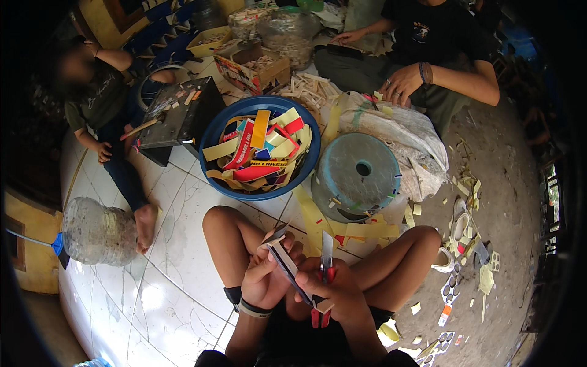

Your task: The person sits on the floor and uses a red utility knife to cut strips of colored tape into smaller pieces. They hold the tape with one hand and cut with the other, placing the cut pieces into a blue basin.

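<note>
Cutter [331, 274] and block [284, 260], two-handed
Left hand [263, 285] pinches the block's far end; right hand [346, 292] grips cutter plus near end.

Glare whitens the floor tiles [154, 298] at lower left; fisheye edges curve into darkness.

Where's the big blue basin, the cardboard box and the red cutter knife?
Blue basin [249, 195], head view: front wall.
Cardboard box [275, 74], head view: brown side.
Red cutter knife [327, 246], head view: blade.

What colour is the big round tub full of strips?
The tub is blue, seen best in the head view.
</note>
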Demonstrator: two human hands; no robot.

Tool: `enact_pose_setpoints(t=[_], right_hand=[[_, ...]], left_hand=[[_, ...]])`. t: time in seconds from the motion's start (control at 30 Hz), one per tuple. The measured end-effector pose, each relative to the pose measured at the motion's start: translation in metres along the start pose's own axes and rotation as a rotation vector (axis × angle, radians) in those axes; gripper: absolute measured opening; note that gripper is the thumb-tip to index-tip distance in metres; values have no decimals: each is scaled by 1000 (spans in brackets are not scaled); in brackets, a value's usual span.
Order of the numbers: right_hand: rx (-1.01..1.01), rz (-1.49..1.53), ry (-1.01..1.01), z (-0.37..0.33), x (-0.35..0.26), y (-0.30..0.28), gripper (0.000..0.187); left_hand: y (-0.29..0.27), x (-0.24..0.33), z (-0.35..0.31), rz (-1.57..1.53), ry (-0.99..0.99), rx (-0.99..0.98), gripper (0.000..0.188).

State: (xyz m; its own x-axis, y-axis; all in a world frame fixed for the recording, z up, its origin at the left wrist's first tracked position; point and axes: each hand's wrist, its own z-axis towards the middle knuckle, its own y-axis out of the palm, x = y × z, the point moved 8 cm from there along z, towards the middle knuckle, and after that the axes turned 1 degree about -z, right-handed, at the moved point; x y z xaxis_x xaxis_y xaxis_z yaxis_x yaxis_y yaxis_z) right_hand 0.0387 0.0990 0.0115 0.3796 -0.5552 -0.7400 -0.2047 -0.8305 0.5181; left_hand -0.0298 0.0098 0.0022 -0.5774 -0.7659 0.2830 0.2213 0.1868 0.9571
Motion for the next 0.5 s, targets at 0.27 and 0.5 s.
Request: enact_pose_setpoints(t=[0.27,0.5], right_hand=[[-70,163,37,-5,8,17,24],[60,-82,31,-7,4,14,22]], left_hand=[[2,2,-5,34,53,-81,44],[-11,1,-14,259,-115,-128,77]])
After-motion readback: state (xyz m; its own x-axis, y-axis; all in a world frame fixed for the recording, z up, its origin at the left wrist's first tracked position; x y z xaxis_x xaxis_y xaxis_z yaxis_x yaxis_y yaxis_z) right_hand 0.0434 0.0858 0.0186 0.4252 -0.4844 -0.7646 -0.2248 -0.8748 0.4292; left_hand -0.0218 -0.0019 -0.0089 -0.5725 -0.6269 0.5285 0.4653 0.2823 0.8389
